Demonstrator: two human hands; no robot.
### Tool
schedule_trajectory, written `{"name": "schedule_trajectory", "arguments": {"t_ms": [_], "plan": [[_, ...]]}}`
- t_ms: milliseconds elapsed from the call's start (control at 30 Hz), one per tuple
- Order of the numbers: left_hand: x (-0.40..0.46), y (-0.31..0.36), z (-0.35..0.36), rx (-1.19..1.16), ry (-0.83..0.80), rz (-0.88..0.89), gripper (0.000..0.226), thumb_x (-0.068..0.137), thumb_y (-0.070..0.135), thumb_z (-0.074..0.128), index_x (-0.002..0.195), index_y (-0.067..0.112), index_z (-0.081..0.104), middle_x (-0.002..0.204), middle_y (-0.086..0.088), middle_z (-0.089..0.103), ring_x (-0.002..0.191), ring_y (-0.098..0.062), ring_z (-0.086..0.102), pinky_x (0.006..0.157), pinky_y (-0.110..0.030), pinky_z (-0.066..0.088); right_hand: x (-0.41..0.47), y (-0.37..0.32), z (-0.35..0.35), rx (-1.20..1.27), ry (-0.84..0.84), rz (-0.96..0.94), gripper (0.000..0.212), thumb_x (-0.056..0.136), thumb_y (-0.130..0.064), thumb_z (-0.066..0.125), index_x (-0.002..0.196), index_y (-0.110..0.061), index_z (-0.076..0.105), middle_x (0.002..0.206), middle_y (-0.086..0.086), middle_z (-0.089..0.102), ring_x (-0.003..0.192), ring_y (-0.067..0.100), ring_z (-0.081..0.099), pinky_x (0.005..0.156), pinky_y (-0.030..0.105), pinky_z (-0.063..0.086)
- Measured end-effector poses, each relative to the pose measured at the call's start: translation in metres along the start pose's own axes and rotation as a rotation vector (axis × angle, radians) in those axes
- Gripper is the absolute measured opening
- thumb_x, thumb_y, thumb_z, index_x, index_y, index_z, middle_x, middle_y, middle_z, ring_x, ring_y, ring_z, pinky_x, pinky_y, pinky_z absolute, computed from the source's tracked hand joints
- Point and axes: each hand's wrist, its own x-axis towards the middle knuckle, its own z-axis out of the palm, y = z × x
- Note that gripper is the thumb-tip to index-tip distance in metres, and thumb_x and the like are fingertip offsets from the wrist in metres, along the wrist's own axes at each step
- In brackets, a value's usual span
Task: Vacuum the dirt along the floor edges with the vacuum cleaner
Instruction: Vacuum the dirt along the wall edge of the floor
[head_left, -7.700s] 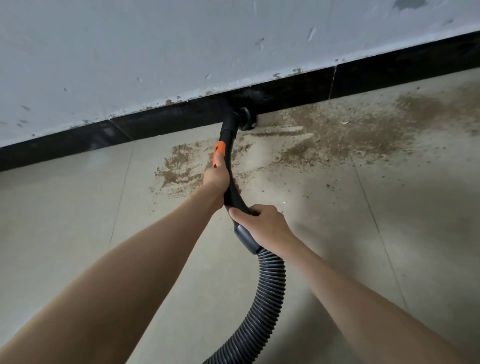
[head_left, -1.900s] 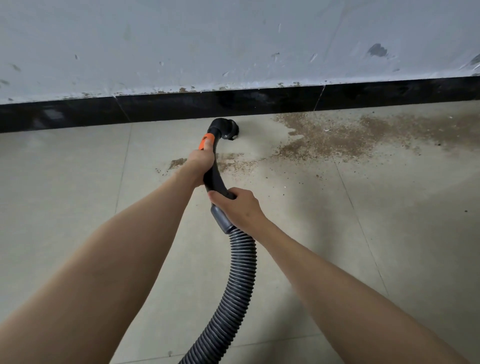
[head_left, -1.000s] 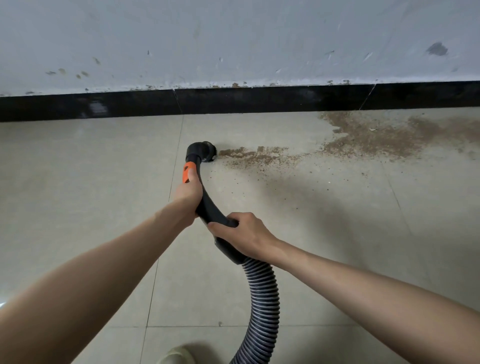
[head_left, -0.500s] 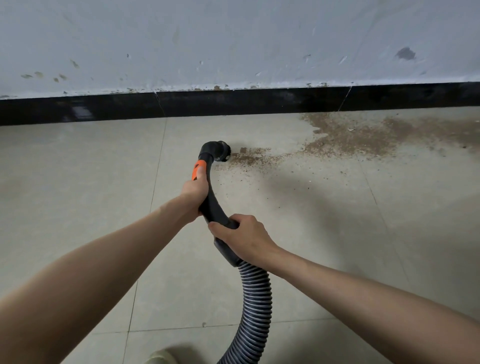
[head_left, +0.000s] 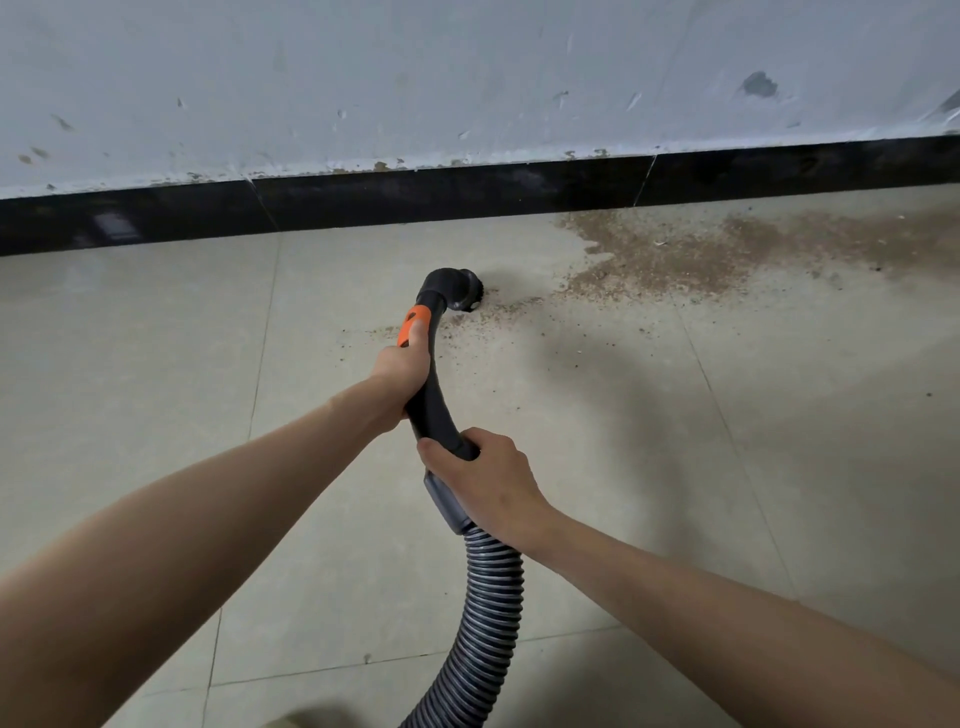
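Head view: left hand (head_left: 402, 366) and right hand (head_left: 485, 480) each grip the vacuum handle (head_left: 431, 410); nozzle (head_left: 457, 291) rests on the floor (head_left: 156, 364) beside dirt (head_left: 675, 254); no legible markings

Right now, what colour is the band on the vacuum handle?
Orange band, on the black handle; the head view shows it.

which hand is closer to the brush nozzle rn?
Left. The left hand grips the black wand just behind its orange button, a little short of the brush nozzle. The right hand grips farther back, at the ribbed hose joint.
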Motion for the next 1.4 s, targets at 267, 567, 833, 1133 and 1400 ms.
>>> {"name": "schedule_trajectory", "arguments": {"t_ms": [267, 567, 833, 1133, 1400], "plan": [[0.004, 0.008, 0.028, 0.099, -0.039, 0.031, 0.079, 0.089, 0.071, 0.031, 0.121, 0.001, 0.047, 0.101, -0.017, 0.058, 0.091, -0.032, 0.059, 0.094, -0.048, 0.051, 0.003, 0.013, -0.006, 0.035, 0.087, 0.020, 0.031, 0.081, -0.053, 0.059, 0.070, -0.025, 0.051, 0.060, -0.010, 0.054, 0.054, 0.009, 0.052, 0.053, 0.023, 0.041], [0.022, 0.024, -0.006, 0.128, 0.034, 0.069, 0.084, 0.088, 0.073, 0.031, 0.123, -0.001, 0.049, 0.106, -0.019, 0.060, 0.096, -0.034, 0.061, 0.092, -0.046, 0.051, 0.033, -0.014, 0.019, 0.089, 0.014, -0.003, 0.031, 0.083, -0.051, 0.060, 0.071, -0.024, 0.053, 0.064, -0.007, 0.056, 0.057, 0.012, 0.054, 0.054, 0.024, 0.041], [0.031, 0.006, -0.114, -0.061, 0.190, 0.009, 0.060, 0.091, 0.059, 0.041, 0.114, 0.004, 0.045, 0.085, -0.009, 0.053, 0.072, -0.024, 0.053, 0.053, -0.033, 0.042, 0.044, -0.054, 0.069, 0.042, -0.281, -0.079, 0.033, 0.078, -0.049, 0.064, 0.070, -0.019, 0.056, 0.066, -0.005, 0.061, 0.057, 0.013, 0.058, 0.055, 0.026, 0.048], [0.011, -0.046, -0.135, -0.157, 0.253, -0.031, 0.072, 0.090, 0.060, 0.042, 0.124, -0.003, 0.048, 0.098, -0.016, 0.055, 0.087, -0.030, 0.055, 0.085, -0.043, 0.050, 0.000, -0.033, 0.097, -0.055, -0.328, -0.096, 0.035, 0.075, -0.055, 0.058, 0.072, -0.021, 0.053, 0.071, -0.005, 0.062, 0.063, 0.015, 0.059, 0.062, 0.029, 0.047], [-0.010, -0.059, -0.121, -0.182, 0.221, -0.061, 0.073, 0.091, 0.063, 0.040, 0.126, -0.001, 0.046, 0.100, -0.016, 0.056, 0.093, -0.033, 0.059, 0.086, -0.042, 0.051, -0.024, -0.026, 0.082, -0.129, -0.318, -0.078, 0.033, 0.078, -0.054, 0.059, 0.075, -0.022, 0.054, 0.075, -0.005, 0.065, 0.065, 0.014, 0.060, 0.062, 0.028, 0.047]]}}
